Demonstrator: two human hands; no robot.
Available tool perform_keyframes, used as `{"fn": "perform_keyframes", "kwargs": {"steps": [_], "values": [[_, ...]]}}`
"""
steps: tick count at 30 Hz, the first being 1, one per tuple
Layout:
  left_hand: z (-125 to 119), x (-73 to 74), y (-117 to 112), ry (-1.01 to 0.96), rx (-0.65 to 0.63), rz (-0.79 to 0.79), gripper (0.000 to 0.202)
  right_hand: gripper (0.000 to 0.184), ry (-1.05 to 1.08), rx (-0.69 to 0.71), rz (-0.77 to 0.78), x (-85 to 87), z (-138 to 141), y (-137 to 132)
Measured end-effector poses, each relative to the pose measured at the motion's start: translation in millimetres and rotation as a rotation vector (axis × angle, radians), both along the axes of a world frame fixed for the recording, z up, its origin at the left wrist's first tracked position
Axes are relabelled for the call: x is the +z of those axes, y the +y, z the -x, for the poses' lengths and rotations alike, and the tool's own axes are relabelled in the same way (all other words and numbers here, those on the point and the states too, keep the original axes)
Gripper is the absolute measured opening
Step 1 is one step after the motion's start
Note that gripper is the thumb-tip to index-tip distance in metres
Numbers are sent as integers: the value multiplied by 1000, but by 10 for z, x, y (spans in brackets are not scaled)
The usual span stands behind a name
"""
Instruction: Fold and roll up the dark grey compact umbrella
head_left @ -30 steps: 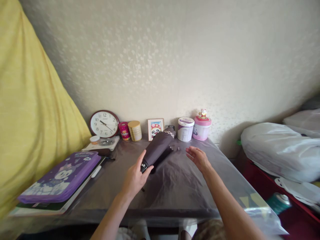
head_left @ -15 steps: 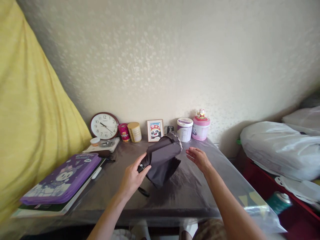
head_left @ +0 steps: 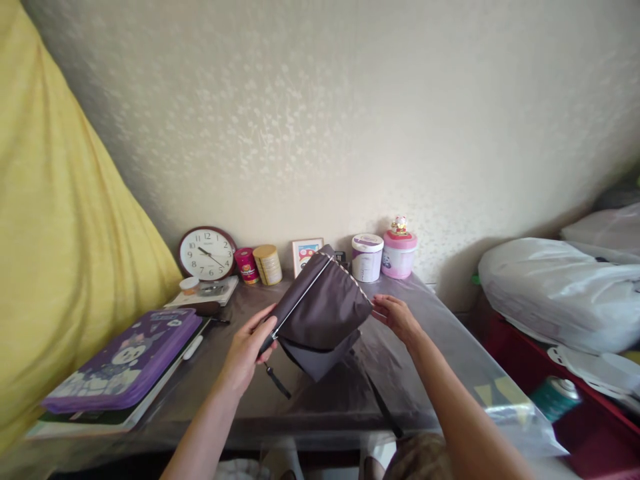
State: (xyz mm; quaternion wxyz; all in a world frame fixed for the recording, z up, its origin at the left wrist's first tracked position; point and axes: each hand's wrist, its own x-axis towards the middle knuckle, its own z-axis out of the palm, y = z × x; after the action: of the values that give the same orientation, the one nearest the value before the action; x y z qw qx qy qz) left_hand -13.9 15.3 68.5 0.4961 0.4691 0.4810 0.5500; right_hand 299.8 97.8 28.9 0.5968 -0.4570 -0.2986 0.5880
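A person's left hand (head_left: 247,347) grips an umbrella (head_left: 320,310) by its handle (head_left: 268,342) above a table (head_left: 345,408), the right hand's (head_left: 397,317) fingers at the cloth edge, whether pinching unclear, the floppy fabric probably light and best steered from that stiff handle.
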Motion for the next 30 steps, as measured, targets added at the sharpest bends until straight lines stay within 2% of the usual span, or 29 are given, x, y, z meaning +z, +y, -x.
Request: {"fn": "perform_keyframes", "kwargs": {"steps": [2, 5, 6, 10, 12, 15, 17, 19, 22, 27, 30], "values": [[15, -15, 13, -183, -69, 68, 47, 9, 9, 15, -4, -1, -4, 0], [38, -23, 26, -434, -161, 215, 22, 8, 8, 32, -20, 1, 6, -17], [48, -19, 27, -502, -182, 268, 21, 8, 7, 41, -28, 1, 11, -24], [101, 19, 14, -729, -290, 472, 38, 9, -14, 74, -31, -4, 21, -41], [111, 33, -1, -860, -296, 461, 39, 9, -26, 87, -27, -3, 20, -44], [75, 20, -22, -1044, -275, 330, 36, 9, -37, 94, -26, 14, 31, -58], [30, -4, -30, -1048, -306, 338, 35, 9, -38, 94, -17, 35, 55, -78], [-14, -25, -34, -948, -338, 366, 35, 9, -55, 98, -20, 58, 83, -100], [-71, -34, -50, -639, -349, 357, 35, 10, -105, 89, -50, 88, 105, -123], [-143, -12, -105, 10, -110, -37, 24, 16, -180, -8, -101, 147, 95, -131], [-162, -24, -123, 416, 23, -338, 20, 24, -64, 133, -79, 190, 137, -142]]}}
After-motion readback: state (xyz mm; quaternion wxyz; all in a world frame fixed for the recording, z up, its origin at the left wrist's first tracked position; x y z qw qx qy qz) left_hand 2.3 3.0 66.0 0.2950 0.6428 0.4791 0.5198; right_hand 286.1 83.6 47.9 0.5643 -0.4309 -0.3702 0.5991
